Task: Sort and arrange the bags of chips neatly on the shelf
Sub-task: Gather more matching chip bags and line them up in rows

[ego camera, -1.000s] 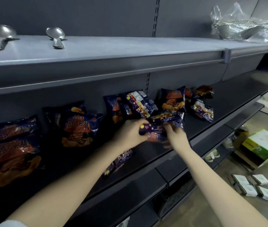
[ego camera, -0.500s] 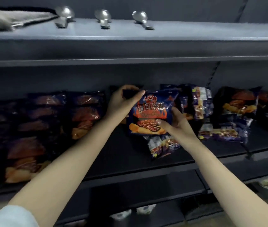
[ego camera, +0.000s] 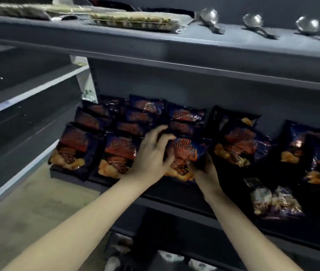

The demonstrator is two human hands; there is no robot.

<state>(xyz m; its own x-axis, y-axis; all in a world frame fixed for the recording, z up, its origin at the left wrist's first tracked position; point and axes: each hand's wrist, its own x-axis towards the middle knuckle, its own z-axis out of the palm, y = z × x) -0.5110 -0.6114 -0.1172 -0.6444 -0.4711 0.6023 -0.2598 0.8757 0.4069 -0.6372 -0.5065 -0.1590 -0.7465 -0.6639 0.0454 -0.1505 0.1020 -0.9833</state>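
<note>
A dark blue chip bag with red and orange print (ego camera: 189,153) lies at the front of the dark shelf (ego camera: 174,194), third in a front row of like bags. My left hand (ego camera: 151,153) grips its left edge, thumb over the front. My right hand (ego camera: 204,169) holds its lower right corner from below. Several matching bags (ego camera: 135,118) lie in overlapping rows behind and to the left. To the right, two more blue bags (ego camera: 239,145) lean on the back wall, and a purple bag (ego camera: 272,198) lies flat near the shelf front.
The upper shelf (ego camera: 155,49) overhangs the bags and carries three metal ladles (ego camera: 253,22) and flat wrapped packs (ego camera: 131,22). A second shelving unit (ego camera: 28,94) stands at the left across a strip of beige floor (ego camera: 28,212). Lower shelves sit beneath my arms.
The view swung left along the shelf. Both hands carried the blue and red bag leftward and lowered it into the front row beside the stacked matching bags.
</note>
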